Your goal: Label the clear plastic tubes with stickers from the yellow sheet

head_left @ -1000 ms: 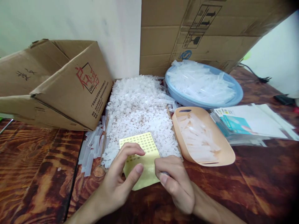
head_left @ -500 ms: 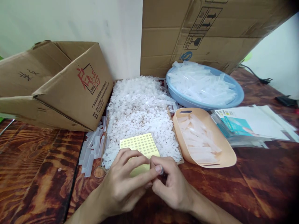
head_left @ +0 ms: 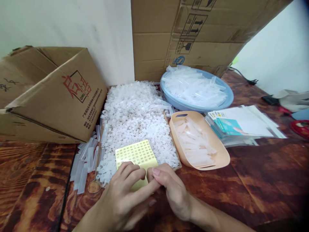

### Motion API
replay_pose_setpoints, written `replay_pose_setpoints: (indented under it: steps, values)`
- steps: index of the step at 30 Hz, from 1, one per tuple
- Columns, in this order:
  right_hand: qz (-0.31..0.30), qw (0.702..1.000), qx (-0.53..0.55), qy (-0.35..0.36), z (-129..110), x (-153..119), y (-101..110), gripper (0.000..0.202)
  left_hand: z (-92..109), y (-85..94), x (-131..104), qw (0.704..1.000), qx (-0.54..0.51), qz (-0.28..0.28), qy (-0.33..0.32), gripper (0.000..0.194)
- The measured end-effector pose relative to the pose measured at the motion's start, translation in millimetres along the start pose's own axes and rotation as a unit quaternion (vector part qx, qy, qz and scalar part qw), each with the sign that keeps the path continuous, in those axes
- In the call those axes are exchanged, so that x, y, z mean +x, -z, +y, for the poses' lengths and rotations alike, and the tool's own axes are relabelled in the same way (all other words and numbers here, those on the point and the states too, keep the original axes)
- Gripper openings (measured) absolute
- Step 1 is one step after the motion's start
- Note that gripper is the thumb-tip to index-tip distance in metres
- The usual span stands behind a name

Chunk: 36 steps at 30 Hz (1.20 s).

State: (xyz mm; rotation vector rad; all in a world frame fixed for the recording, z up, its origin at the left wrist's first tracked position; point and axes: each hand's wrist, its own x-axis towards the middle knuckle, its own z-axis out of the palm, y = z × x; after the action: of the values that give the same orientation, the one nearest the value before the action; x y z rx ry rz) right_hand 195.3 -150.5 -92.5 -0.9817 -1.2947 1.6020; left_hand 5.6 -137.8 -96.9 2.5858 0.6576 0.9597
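Note:
My left hand [head_left: 130, 193] is closed in front of the tray, its fingers curled and its fingertips meeting those of my right hand [head_left: 171, 190]. The right hand is closed too, thumb and index finger pressed together; whatever is between the fingertips is hidden. Beyond the left hand, a yellow sheet of small round stickers [head_left: 136, 153] lies on a tray heaped with small white plastic pieces [head_left: 142, 125]. The fingers cover the lower part of the sheet.
An open cardboard box [head_left: 55, 100] stands at the left beside loose clear tubes [head_left: 80, 170]. To the right are a blue basin [head_left: 178, 104] and an orange basket [head_left: 223, 158], both holding tubes, and packaging bags [head_left: 253, 120]. A large carton [head_left: 154, 48] stands behind.
The view has turned right, so everything sits further left. My right thumb has shifted onto the fingertips, and the small dark-ended item seen there earlier is now hidden.

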Motion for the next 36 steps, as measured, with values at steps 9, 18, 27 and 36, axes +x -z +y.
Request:
replay_pose_setpoints:
  steps: [9, 18, 27, 36]
  values:
    - [0.015, 0.998, 0.066, 0.001, 9, 1, -4, 0.052, -5, -4.7, -5, 0.997, 0.066, 0.037, -0.035, 0.046]
    - [0.185, 0.904, -0.376, 0.087, -59, -12, 58, 0.031, -14, 2.1, -8, 0.988, 0.133, 0.079, 0.027, 0.052]
    - [0.200, 0.679, -0.706, 0.018, -101, 73, 198, 0.032, -59, 16.6, -32, 0.899, 0.376, 0.000, 0.223, 0.031]
    - [0.136, 0.658, -0.740, 0.037, -107, 149, 232, 0.041, -66, 7.1, -31, 0.901, 0.271, -0.001, 0.338, 0.027]
